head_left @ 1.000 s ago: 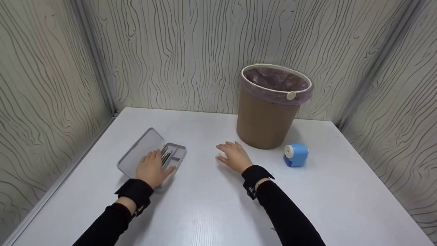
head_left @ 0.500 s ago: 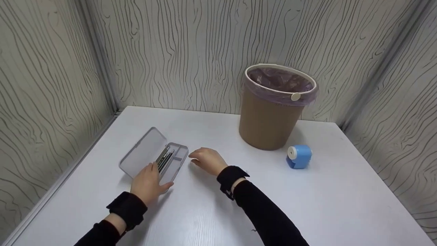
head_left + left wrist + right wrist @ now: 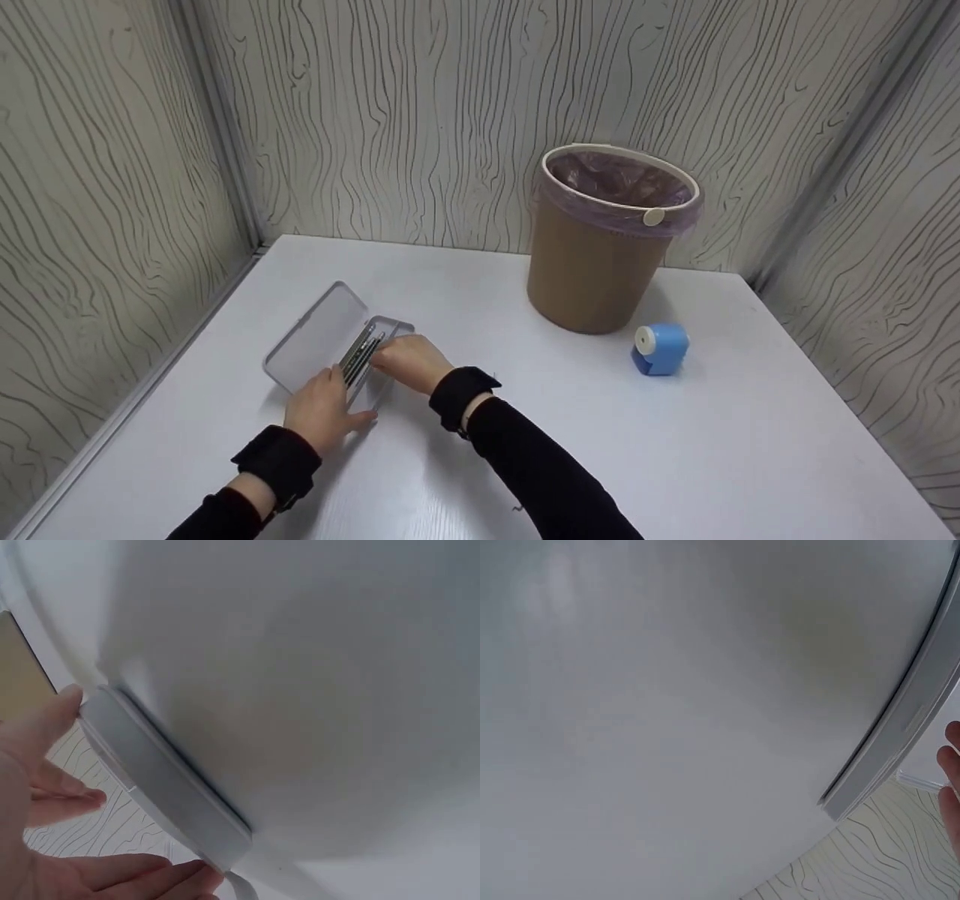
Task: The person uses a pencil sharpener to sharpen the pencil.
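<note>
An open, pale grey pencil case (image 3: pixel 311 339) lies on the white table at the left, its lid tilted back. Several pencils (image 3: pixel 351 358) rest side by side in its tray. My left hand (image 3: pixel 321 412) holds the case's near end. In the left wrist view, thumb and fingers span opposite corners of the case (image 3: pixel 161 776). My right hand (image 3: pixel 411 361) reaches over the case's right rim with fingers bent down at the pencils. Its fingertips are hidden in the head view, and only a few fingers (image 3: pixel 949 765) show in the right wrist view; whether they grip a pencil cannot be seen.
A brown bin (image 3: pixel 592 274) with a purple liner stands at the back right. In front of it sits a blue pencil sharpener (image 3: pixel 664 349) with a white round front. Wood-patterned panels (image 3: pixel 420 120) enclose the table (image 3: pixel 570 442) at the back and sides.
My right hand has moved left from mid-table to the pencils in the case, its fingers bending. My left hand has drawn back toward the case's near end.
</note>
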Demonstrator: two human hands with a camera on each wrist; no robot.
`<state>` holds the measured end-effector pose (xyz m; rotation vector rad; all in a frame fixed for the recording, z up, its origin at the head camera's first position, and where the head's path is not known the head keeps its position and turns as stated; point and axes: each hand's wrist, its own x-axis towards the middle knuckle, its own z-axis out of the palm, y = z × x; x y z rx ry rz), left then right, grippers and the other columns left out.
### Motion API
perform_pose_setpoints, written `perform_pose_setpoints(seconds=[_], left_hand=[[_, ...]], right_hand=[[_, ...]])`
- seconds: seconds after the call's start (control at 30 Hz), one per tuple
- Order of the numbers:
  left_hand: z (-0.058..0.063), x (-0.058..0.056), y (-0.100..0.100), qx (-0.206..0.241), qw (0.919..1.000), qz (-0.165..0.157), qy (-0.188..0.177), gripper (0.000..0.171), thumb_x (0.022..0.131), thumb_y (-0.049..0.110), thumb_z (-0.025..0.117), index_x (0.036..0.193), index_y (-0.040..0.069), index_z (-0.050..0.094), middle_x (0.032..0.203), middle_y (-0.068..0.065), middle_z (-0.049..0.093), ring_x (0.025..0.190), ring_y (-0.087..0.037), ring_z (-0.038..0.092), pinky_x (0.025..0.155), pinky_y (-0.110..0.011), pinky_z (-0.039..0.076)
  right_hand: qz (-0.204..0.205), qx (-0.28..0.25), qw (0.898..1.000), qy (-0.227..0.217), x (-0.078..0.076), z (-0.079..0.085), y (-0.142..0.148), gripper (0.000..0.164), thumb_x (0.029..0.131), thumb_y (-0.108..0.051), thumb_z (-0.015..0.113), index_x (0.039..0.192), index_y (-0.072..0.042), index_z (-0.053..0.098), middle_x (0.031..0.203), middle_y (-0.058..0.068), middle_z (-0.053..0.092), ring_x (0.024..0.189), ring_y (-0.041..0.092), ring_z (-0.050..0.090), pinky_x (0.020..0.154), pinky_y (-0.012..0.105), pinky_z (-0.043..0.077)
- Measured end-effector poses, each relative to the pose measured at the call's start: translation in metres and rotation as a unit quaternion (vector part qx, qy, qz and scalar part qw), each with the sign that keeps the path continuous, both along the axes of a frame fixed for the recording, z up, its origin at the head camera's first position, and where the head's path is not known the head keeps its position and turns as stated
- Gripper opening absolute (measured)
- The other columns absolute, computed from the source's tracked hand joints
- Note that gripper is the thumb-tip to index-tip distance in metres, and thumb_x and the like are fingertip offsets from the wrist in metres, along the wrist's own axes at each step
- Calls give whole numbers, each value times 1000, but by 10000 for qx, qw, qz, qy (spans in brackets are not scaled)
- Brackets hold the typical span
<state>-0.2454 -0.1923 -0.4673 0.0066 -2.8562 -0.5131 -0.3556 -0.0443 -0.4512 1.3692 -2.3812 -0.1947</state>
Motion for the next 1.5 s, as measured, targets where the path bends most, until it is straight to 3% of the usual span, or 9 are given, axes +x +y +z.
perform_pose_setpoints(seconds=[0.1,0.23,0.57,0.9,1.2,1.5], left_hand=[[-1,0,0,-32,10000,-13,-69,99,72,42,90,135,-22,48,113,-30,67,99,-41,69,83,-51,59],[0,0,1,-84,9998,-57,-142,100,73,42,90,136,-23,47,120,-33,65,107,-45,67,90,-53,58],[-1,3,2,-220,9997,-87,92,89,72,41,90,125,-21,55,111,-31,68,96,-42,70,79,-51,60],[2,2,2,-210,9994,-182,-183,88,70,42,91,123,-19,56,108,-28,68,94,-40,70,79,-51,60],[2,-1,2,-246,9995,-197,8,86,70,42,91,120,-18,58,102,-26,69,89,-39,70,76,-50,60],[5,1,0,-213,9997,-56,-106,75,69,44,92,110,-11,62,95,-21,70,84,-35,70,70,-49,58]], right_hand=[[57,304,9991,293,2,1,-8,10,93,-22,70,96,-26,79,93,-12,79,79,4,72,70,18,57],[-137,595,9975,363,2,2,-17,10,92,-23,70,96,-27,78,95,-14,78,78,4,71,67,18,56],[-311,657,9961,500,0,-6,-34,17,89,-14,71,91,-30,77,90,-14,78,74,5,71,67,20,57],[-391,783,9944,589,0,-7,-41,13,87,-16,69,86,-28,75,89,-16,77,74,3,69,66,18,57],[-400,1031,9919,621,-2,-6,-48,13,91,-22,65,89,-29,75,93,-16,77,76,1,69,68,17,57],[-129,1472,9862,748,-4,-3,-60,25,95,-24,64,71,-23,60,86,-17,77,58,4,39,61,16,55]])
